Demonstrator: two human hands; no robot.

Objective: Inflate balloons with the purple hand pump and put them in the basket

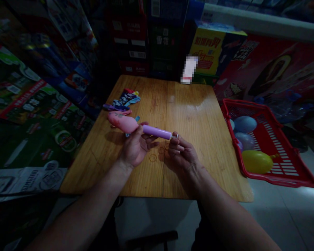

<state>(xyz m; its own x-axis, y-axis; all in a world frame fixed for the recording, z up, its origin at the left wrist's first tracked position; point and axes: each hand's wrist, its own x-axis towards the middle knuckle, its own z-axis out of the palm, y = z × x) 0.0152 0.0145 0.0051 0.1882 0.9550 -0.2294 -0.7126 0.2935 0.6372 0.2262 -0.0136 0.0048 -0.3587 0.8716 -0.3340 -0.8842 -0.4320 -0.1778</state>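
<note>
A purple balloon pump (157, 132) is held level above the wooden table between my two hands. On its left end sits a partly inflated pink balloon (123, 122). My left hand (138, 146) grips the joint of balloon and pump, thumb on top. The fingers of my right hand (181, 150) are closed round the pump's handle at the right end. Beneath my hands lie a few rubber bands (152, 158). Deflated balloons (127, 98) in several colours are heaped at the table's left side, and a light blue one lies partly hidden behind the pink balloon.
To the right of the wooden table (199, 111) stands a red plastic basket (267, 183) with several inflated balloons, a yellow one (256, 162) among them. Stacked cartons (162, 42) line the back; green beer cartons (42, 139) stand at the left. A stool edge (151, 240) shows below.
</note>
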